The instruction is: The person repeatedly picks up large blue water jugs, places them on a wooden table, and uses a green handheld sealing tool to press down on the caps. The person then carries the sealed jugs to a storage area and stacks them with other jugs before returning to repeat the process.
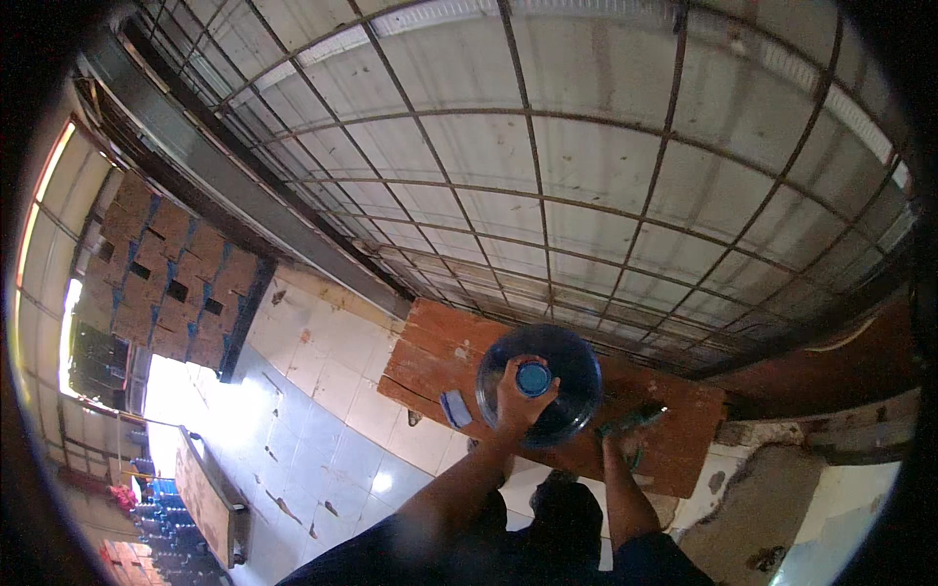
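Observation:
A large clear-blue water jug [575, 376] stands upright on a brown wooden table [440, 342], a round blue cap [533, 379] on its neck. From the near side my left hand [518, 408] is closed around the neck, thumb and fingers curled just below the cap. My right hand [604, 436] is low beside the jug's right side, against a dark green object [633, 422] with a shiny tip. Its fingers are too dark and small to make out, so whether they grip that object is unclear. Left of the jug lies a small blue-and-white item [455, 409].
A wall of metal grid over pale panels [606, 156] rises right behind the table. Tiled floor [332, 430] stretches to the left. Farther off are stacked brown slabs [181, 278], a tilted board [207, 493] and several blue jugs [161, 508].

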Demonstrator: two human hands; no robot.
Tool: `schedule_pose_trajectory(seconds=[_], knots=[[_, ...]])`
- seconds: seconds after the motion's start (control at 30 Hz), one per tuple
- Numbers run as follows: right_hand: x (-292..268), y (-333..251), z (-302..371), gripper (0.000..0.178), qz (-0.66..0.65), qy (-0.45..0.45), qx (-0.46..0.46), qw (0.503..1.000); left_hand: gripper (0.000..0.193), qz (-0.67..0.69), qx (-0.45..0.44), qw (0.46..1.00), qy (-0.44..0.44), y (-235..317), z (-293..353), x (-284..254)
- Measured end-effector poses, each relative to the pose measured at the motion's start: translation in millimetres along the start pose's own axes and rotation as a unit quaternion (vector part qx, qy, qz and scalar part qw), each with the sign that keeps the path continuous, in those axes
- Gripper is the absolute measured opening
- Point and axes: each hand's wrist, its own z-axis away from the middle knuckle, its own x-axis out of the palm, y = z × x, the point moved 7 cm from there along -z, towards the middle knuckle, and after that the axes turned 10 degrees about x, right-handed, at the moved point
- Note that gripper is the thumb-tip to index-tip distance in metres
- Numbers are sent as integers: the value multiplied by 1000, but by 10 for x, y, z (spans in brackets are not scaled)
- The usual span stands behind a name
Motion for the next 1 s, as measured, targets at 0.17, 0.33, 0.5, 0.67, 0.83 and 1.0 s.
schedule_pose_trajectory(seconds=[0.17, 0.33, 0.5, 0.67, 0.83, 1.0], knots=[[-2350, -2768, 1104, 28, -354, -43, -275, 893, 63, -28, -6, 995, -93, -27, -15, -179], [-2380, -4041, 1611, 51, 21, -55, -330, 942, 77, 67, 16, 974, -215, -270, -4, -120], [-2623, -4175, 1729, 53, 54, 14, -291, 955, 73, 10, 126, 963, -237, -905, -21, -457], [-2519, -3889, 1534, 46, 14, 60, -182, 981, 53, 154, -162, 963, -151, -2676, -211, -439], [-2392, -3409, 1500, 32, -360, -159, -145, 908, 53, 260, -391, 850, -239, -3133, -856, -121], [-2673, -3360, 2079, 43, -402, 117, -225, 880, 54, 243, -411, 803, -356, -2938, -1084, 178]])
